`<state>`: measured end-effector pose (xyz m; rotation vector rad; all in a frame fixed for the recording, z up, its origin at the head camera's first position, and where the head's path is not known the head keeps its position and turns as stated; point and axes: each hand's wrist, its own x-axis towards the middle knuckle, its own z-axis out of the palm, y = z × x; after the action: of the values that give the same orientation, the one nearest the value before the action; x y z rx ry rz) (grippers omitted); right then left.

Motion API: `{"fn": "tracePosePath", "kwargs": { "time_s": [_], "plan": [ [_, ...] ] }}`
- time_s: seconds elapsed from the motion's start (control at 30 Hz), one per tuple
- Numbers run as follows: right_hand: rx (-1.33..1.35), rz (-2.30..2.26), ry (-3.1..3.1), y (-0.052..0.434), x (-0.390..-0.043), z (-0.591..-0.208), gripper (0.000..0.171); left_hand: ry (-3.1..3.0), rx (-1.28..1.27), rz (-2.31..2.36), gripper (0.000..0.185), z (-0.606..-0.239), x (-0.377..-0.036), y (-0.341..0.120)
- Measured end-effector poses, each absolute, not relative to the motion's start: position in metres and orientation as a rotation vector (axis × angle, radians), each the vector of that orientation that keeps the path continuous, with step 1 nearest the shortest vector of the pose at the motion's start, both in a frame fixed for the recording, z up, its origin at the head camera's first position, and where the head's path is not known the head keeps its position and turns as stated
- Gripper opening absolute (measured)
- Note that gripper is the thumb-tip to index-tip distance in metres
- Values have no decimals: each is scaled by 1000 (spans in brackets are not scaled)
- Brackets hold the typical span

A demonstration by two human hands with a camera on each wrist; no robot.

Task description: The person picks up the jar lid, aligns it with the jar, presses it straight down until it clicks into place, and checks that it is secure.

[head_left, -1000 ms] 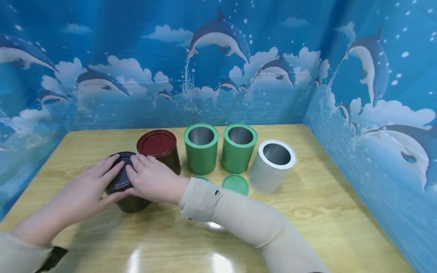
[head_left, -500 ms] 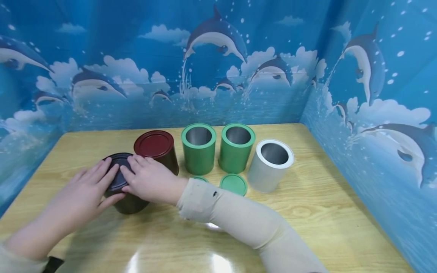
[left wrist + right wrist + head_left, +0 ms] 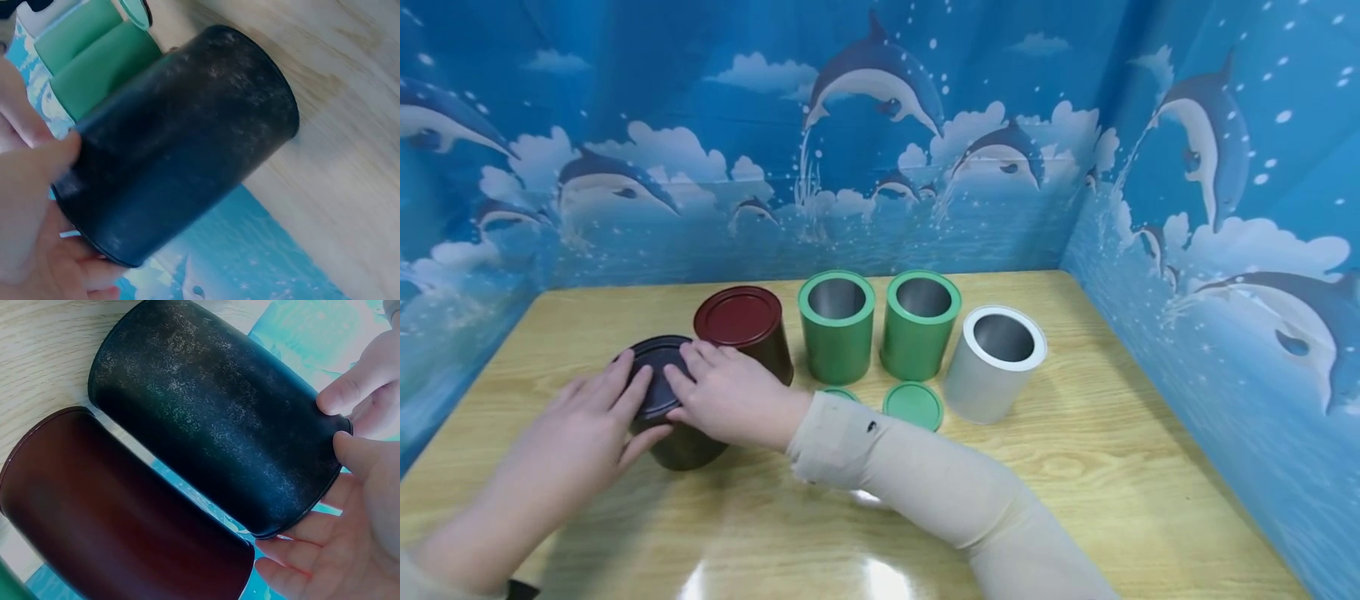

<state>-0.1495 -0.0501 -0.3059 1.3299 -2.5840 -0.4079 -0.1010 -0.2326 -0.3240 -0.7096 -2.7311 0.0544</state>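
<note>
A black can (image 3: 681, 446) with a black lid (image 3: 658, 375) stands on the wooden table (image 3: 1075, 450) at the near left. My left hand (image 3: 598, 408) lays its straight fingers on the lid from the left, with the thumb against the can's side. My right hand (image 3: 715, 387) rests flat fingers on the lid from the right. In the left wrist view the black can (image 3: 181, 156) fills the frame beside my left hand (image 3: 31, 206). The right wrist view shows the black can (image 3: 212, 419), my right hand (image 3: 350, 519) at its lid rim, and the red can (image 3: 106, 506) next to it.
A lidded red can (image 3: 745, 329) stands just behind the black one. To its right stand two open green cans (image 3: 837, 325) (image 3: 921, 321) and an open white can (image 3: 996, 362). A green lid (image 3: 913, 406) lies in front of them. Blue dolphin-print walls (image 3: 880, 167) enclose the table.
My left hand's fingers have crept slightly further onto the black lid. The right hand and the cans have stayed put.
</note>
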Motion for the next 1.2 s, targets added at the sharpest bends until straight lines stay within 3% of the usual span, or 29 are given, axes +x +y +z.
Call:
{"fn": "tracePosePath", "kwargs": {
  "time_s": [0.13, 0.43, 1.2],
  "plan": [
    [1318, -414, -2581, -50, -149, -306, 56, -2623, -731, 48, 103, -324, -100, -228],
    [1346, -409, -2597, -52, -150, -306, 56, -2630, -684, 57, 104, -325, -95, -228],
    [1353, -407, -2559, -51, -150, -305, 53, -2389, -812, 78, 80, -320, -88, -223]
  ]
}}
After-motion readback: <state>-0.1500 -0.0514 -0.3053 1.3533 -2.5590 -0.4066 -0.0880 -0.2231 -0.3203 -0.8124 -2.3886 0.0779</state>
